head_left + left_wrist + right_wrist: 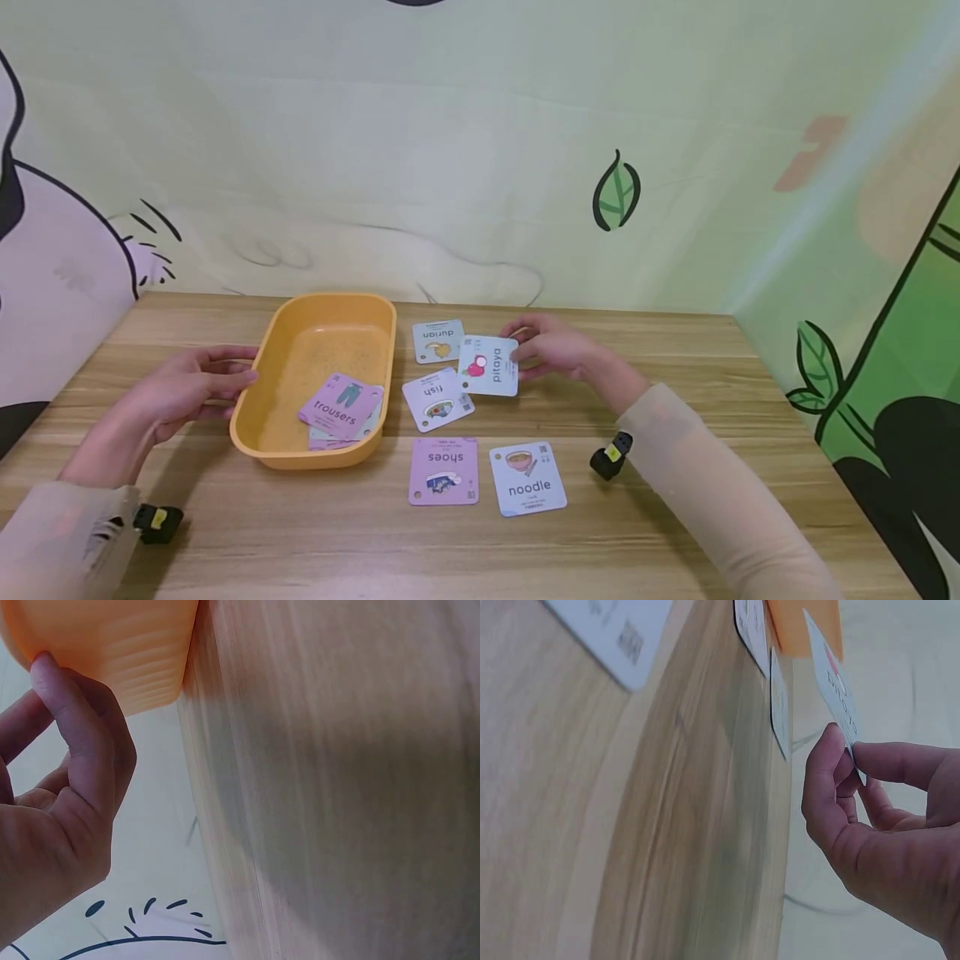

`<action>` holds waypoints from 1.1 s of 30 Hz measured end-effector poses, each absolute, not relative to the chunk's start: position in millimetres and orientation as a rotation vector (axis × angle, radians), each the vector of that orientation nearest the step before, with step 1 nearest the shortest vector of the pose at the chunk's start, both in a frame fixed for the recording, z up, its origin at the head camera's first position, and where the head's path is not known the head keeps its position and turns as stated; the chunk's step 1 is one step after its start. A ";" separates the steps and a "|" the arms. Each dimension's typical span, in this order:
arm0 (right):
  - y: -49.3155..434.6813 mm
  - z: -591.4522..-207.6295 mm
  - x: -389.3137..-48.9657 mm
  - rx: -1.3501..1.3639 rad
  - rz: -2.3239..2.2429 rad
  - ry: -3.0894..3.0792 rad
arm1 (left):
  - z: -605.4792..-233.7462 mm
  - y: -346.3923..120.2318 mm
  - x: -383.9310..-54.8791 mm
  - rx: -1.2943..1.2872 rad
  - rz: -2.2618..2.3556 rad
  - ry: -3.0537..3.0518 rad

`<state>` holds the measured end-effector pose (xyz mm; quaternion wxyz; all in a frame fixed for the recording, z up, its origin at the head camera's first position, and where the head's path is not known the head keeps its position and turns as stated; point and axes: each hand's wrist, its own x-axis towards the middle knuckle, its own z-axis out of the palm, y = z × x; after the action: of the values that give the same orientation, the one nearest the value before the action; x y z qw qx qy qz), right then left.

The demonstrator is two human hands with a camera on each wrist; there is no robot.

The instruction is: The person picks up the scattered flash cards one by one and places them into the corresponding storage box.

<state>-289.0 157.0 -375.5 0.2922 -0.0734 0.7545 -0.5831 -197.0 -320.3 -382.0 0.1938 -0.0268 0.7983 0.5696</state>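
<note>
An orange-yellow plastic tray (pixel 315 343) stands left of the middle of the table. My left hand (pixel 197 385) is at its left rim, fingers bent and fingertips holding the edge; in the left wrist view a fingertip presses the outer wall. In my right hand (pixel 551 346) a pitaya card (pixel 489 367) is pinched at its right edge between thumb and fingers, raised off the table. Beneath and beside it lie a durian card (pixel 437 342) and a fish card (pixel 437 402). In the tray, a trousers card (pixel 341 407) tops a small pile.
Nearer the front, a purple shoes card (pixel 443 472) and a noodle card (pixel 528 480) lie side by side on the wooden table (pixel 360 533). A printed wall sheet (pixel 480 150) rises behind the table's back edge. Each wrist carries a small black camera.
</note>
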 end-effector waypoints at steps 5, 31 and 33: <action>148.6 -368.3 -281.0 -0.232 -1.566 1.990 | -381.7 -320.1 -196.9 -0.070 1.598 2.239; 100.9 -359.7 -258.3 -0.332 -1.670 1.910 | -383.7 -322.2 -197.7 -0.060 1.612 2.223; 96.8 -360.7 -257.6 -0.331 -1.665 1.909 | -384.5 -322.3 -197.9 -0.063 1.617 2.221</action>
<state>-257.6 96.8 -360.7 0.2893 -0.1241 0.7152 -0.6240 -197.9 -322.3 -384.5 0.1955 -0.0224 0.7927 0.5771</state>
